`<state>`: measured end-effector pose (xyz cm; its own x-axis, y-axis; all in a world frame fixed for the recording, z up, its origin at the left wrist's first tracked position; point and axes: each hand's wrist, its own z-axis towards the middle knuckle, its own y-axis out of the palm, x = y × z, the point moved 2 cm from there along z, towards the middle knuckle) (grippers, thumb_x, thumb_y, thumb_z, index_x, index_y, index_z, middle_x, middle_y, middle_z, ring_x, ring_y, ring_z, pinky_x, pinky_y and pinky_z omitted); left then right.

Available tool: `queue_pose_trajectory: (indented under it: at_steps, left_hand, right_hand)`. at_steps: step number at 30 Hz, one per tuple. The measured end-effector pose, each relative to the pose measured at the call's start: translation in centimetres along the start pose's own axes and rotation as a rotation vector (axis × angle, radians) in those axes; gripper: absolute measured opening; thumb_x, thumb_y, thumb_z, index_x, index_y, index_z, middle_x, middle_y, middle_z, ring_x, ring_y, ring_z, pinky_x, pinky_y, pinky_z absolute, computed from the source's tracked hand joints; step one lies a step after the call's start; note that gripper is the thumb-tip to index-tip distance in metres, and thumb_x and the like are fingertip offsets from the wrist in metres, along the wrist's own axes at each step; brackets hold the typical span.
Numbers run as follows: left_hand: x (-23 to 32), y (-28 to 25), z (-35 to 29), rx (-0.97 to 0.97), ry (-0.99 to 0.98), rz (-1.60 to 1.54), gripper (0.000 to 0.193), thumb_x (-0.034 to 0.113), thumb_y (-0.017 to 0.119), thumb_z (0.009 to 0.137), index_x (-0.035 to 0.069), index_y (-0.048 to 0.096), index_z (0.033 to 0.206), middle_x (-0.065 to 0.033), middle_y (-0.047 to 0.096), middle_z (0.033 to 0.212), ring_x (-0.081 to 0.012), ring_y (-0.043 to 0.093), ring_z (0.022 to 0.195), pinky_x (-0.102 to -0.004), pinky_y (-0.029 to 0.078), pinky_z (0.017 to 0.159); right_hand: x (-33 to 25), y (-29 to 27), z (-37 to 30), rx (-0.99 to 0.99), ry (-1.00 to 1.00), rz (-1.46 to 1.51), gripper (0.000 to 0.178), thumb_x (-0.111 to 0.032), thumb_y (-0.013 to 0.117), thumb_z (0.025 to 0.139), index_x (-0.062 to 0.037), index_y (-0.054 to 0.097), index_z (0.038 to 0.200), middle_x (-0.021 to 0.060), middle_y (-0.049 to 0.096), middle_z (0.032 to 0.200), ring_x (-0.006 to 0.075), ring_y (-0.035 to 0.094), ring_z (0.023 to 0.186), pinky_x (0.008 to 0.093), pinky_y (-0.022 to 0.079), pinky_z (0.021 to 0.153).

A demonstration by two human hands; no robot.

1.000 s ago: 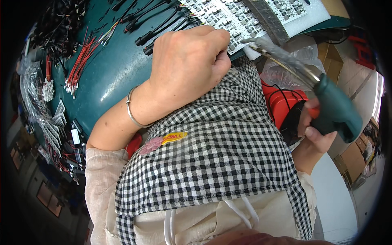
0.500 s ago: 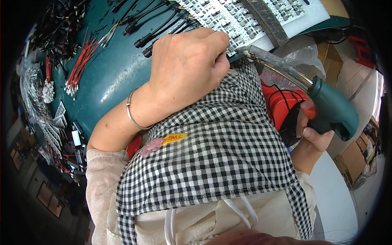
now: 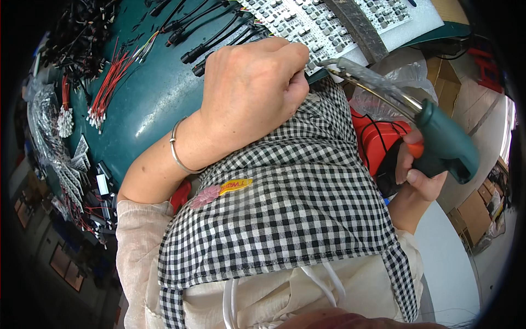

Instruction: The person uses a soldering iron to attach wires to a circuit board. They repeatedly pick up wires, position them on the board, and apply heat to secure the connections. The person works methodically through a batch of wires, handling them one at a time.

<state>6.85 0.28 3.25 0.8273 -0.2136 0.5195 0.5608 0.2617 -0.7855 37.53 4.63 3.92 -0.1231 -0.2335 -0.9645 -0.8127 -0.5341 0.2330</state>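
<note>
My right hand (image 3: 421, 172) grips a green soldering gun (image 3: 446, 137) with a red trigger. Its metal nozzle slants up and left, and the tip is close to the near corner of a white circuit board panel (image 3: 307, 27). Next to that corner, my left hand (image 3: 252, 90) is closed in a pinch, back of the hand upward. Whatever its fingers hold is hidden behind them. Black connector cables (image 3: 211, 46) with coloured wire ends lie just beyond my left hand, their wires running toward the panel. Whether the soldering tip touches the panel, I cannot tell.
A dark metal bar (image 3: 359, 30) lies across the panel, which rests on white foam (image 3: 422, 24). On the green table (image 3: 156, 104) are red-and-white wires (image 3: 109, 82) and a heap of black cables (image 3: 76, 41). Cardboard boxes (image 3: 474, 214) stand at the right.
The soldering gun has shifted slightly up and left, its tip rising a little at the panel's corner. My left hand has stayed nearly still.
</note>
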Motion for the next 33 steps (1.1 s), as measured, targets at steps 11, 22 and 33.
queue_pose_trajectory:
  at_steps: [11,22,33]
  left_hand:
    - [0.2,0.0,-0.1,0.004,0.000,0.007,0.011,0.001,0.069,0.067,0.007,0.060,0.071,-0.0013,0.062,0.065,-0.0152,0.056,0.046,-0.0254,0.043,0.041]
    - [0.3,-0.1,-0.3,-0.007,-0.014,0.017,0.010,0.004,0.070,0.068,0.007,0.061,0.071,-0.0022,0.062,0.066,-0.0169,0.055,0.046,-0.0267,0.042,0.040]
    - [0.2,-0.4,-0.5,-0.028,-0.004,0.010,0.010,0.003,0.072,0.069,0.006,0.063,0.073,-0.0035,0.062,0.065,-0.0178,0.056,0.046,-0.0281,0.042,0.040]
  right_hand:
    - [-0.6,1.5,2.1,-0.072,-0.135,0.063,0.064,-0.012,0.069,0.073,0.0168,0.038,0.122,0.0044,0.047,0.057,0.0121,0.044,0.041,0.0222,0.039,0.035]
    - [-0.5,2.1,4.4,-0.099,-0.143,0.156,0.068,-0.013,0.067,0.077,0.0155,0.032,0.128,0.0045,0.044,0.060,0.0119,0.045,0.046,0.0217,0.042,0.036]
    - [-0.3,2.2,4.8,-0.060,-0.127,0.217,0.068,-0.010,0.066,0.073,0.0185,0.035,0.127,0.0067,0.046,0.059,0.0128,0.043,0.045,0.0228,0.039,0.038]
